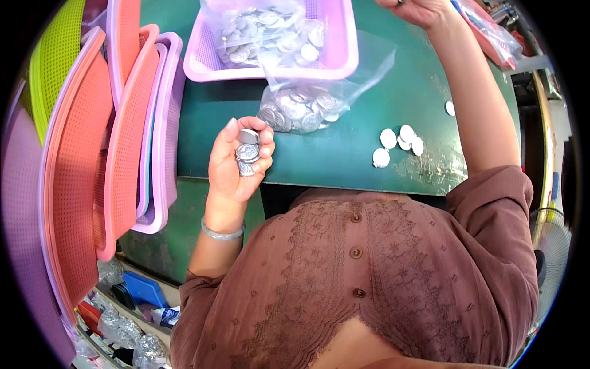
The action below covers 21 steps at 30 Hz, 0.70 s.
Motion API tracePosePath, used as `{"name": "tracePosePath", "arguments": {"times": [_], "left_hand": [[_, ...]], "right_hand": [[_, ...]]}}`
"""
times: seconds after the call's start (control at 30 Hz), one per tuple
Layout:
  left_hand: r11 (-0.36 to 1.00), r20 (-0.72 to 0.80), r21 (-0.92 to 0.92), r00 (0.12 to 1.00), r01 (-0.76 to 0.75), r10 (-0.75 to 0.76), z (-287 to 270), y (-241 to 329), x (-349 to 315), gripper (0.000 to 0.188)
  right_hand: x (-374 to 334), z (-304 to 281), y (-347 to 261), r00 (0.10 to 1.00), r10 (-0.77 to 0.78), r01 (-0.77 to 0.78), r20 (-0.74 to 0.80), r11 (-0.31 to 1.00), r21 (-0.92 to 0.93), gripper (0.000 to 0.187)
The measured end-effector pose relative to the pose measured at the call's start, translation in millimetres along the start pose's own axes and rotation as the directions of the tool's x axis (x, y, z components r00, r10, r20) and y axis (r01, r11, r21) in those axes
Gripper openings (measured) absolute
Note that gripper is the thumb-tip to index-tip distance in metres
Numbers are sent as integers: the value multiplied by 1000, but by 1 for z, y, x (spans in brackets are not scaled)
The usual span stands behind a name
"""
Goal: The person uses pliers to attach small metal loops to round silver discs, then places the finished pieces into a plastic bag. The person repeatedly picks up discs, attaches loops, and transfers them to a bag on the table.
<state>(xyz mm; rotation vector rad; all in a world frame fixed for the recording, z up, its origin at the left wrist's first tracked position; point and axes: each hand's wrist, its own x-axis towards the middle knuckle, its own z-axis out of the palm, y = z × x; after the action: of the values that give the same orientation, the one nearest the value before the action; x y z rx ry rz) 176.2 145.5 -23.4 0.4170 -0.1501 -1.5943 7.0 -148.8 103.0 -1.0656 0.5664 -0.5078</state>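
Note:
In my left hand (226, 169), palm up and fingers curled, lie several small round silver metal pieces (247, 152) like medallions with raised patterns. My right hand (424, 11) is cut off by the top edge; its fingers look pinched around something dark that I cannot make out. A clear plastic bag (301, 109) full of the same silver pieces sits on the green table just beyond my left hand. Behind it stands a lilac plastic basket (195, 64), with more silver pieces in clear plastic inside. Several loose pale discs (381, 157) lie to the right, below my right forearm.
Stacked coral baskets (132, 123), a lilac one (169, 123) and a lime green one (58, 67) crowd the left side. The green table (319, 166) ends close to my body. A fan (550, 258) stands at the right, and a red tray (491, 37) sits at far right.

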Motion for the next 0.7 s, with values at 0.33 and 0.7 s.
{"name": "tracePosePath", "arguments": {"times": [0.33, 0.7], "left_hand": [[978, -18, 99, 983, 185, -184, 56, -42, -4, 28], [825, -87, 508, 967, 248, -237, 115, -95, 82, 18]], "right_hand": [[-120, -84, 36, 986, 8, -12, -169, 1000, -22, 17], [-155, -95, 85, 992, -3, 41, -129, 956, 289, 45]]}}
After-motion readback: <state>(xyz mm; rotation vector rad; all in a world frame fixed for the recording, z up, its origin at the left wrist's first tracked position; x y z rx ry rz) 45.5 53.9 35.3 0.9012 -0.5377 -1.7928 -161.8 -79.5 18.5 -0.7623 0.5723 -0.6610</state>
